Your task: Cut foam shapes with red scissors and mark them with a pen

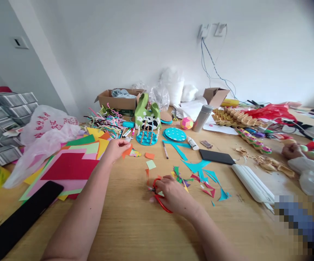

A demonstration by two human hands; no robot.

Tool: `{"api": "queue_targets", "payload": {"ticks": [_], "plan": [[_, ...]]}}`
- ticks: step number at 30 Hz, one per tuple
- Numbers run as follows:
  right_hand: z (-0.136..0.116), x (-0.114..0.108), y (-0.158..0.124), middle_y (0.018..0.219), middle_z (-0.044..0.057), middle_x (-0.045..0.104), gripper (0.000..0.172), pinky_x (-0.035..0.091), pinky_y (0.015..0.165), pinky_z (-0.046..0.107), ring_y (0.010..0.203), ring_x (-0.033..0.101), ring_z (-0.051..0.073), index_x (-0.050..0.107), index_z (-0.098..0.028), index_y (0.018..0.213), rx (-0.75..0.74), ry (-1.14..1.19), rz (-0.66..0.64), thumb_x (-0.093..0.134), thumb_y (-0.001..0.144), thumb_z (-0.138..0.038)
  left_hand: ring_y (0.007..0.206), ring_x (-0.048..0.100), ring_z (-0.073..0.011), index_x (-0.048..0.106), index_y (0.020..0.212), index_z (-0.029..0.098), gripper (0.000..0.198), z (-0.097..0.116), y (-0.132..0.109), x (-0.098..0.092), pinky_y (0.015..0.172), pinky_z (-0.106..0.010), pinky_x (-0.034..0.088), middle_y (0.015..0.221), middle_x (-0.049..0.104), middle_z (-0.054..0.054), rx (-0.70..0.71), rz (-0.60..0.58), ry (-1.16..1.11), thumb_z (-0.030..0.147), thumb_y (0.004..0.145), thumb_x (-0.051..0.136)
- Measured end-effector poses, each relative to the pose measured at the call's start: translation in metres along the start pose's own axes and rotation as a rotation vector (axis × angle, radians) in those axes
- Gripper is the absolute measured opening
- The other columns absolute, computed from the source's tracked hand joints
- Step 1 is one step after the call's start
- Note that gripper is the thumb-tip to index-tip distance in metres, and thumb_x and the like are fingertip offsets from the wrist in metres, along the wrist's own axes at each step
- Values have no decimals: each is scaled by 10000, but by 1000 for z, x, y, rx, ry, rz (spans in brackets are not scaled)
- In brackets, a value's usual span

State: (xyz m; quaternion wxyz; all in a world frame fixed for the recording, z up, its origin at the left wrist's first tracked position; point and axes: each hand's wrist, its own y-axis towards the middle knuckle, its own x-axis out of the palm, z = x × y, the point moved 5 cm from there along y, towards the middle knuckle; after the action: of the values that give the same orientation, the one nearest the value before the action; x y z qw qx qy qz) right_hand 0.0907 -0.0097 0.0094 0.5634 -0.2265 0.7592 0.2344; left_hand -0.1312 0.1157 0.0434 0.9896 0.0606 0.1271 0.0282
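My left hand (118, 149) pinches a small orange piece (127, 150) beside the stack of coloured sheets (69, 165). Lower and to the right, my right hand (169, 194) is closed around the red-handled scissors (164, 206), whose blades point left just above the table. Beyond that hand lie a small orange rectangle (149, 156) and a pale green square (151, 164). Coloured scraps (182, 179) and blue offcuts (197, 166) spread to its right. A blue disc with twisted posts (146, 137) stands farther back, near round blue pieces (174, 134).
A black phone-like object (27, 217) lies front left. Toward the back are a cardboard box (118, 99), a green panda bag (147, 116) and a grey bottle (202, 117). A white glue bottle (192, 143) lies mid-table. Another person's hand (293, 150) is at the right.
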Motion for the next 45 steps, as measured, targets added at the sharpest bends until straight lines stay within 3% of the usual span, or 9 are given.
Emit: {"api": "queue_targets", "payload": {"ticks": [3, 6, 13, 22, 25, 29, 36, 40, 45], "plan": [[18, -7, -4, 649, 95, 660, 448, 355, 612, 297, 663, 630, 226, 589, -183, 683, 172, -112, 11, 460, 916, -544, 668, 594, -157, 735, 676, 165, 237, -6, 1, 0, 619, -242, 446, 661, 682, -20, -61, 65, -56, 332, 529, 819], [30, -16, -6, 633, 88, 659, 432, 314, 556, 287, 639, 626, 223, 571, -188, 672, 253, -130, 157, 440, 939, -502, 609, 594, -154, 726, 699, 143, 236, -17, 5, 5, 567, -250, 463, 635, 672, -22, -132, 85, -82, 298, 538, 803], [38, -21, -11, 584, 40, 604, 388, 355, 560, 252, 578, 579, 177, 516, -198, 642, 222, 40, 490, 489, 923, -465, 483, 581, -138, 616, 625, 142, 120, -59, 20, 10, 470, -240, 468, 530, 597, 0, -276, 247, -30, 164, 588, 728], [31, -32, -12, 554, 33, 588, 405, 369, 539, 248, 521, 558, 158, 536, -202, 616, 153, 58, 581, 474, 935, -442, 614, 685, -188, 615, 789, 137, 82, -83, 37, 21, 587, -295, 549, 694, 684, -56, -267, 269, 233, 126, 710, 636], [30, -34, -14, 551, 37, 588, 405, 369, 529, 249, 519, 561, 161, 549, -198, 614, 148, 65, 600, 484, 929, -444, 832, 700, -264, 640, 806, 147, 139, -82, 31, 14, 741, -365, 542, 866, 709, -108, -184, 265, 431, 174, 680, 692], [30, -36, -15, 559, 38, 596, 384, 382, 534, 251, 521, 564, 161, 580, -194, 634, 153, 87, 623, 508, 919, -441, 1159, 566, -303, 649, 1019, 153, 339, -75, 22, 9, 999, -420, 407, 1147, 654, -158, -26, 182, 670, 207, 692, 719], [32, -39, -18, 580, 31, 616, 339, 401, 544, 248, 542, 576, 159, 579, -196, 642, 149, 138, 710, 560, 897, -420, 1255, 496, -278, 643, 1185, 214, 612, -64, 36, 21, 1062, -356, 363, 1319, 581, -105, 215, -175, 841, 297, 604, 817], [36, -39, -20, 608, 29, 636, 311, 413, 558, 242, 587, 598, 163, 577, -193, 650, 159, 175, 711, 591, 882, -400, 1160, 578, -254, 678, 1144, 214, 498, -68, 50, 30, 990, -331, 429, 1205, 659, -88, 286, -296, 879, 375, 681, 769], [37, -41, -21, 580, 20, 625, 323, 420, 561, 241, 584, 607, 164, 562, -199, 624, 172, 177, 707, 598, 876, -398, 1072, 608, -260, 727, 1033, 199, 344, -73, 55, 43, 960, -365, 440, 1058, 694, -99, 342, -247, 925, 446, 807, 647]]}}
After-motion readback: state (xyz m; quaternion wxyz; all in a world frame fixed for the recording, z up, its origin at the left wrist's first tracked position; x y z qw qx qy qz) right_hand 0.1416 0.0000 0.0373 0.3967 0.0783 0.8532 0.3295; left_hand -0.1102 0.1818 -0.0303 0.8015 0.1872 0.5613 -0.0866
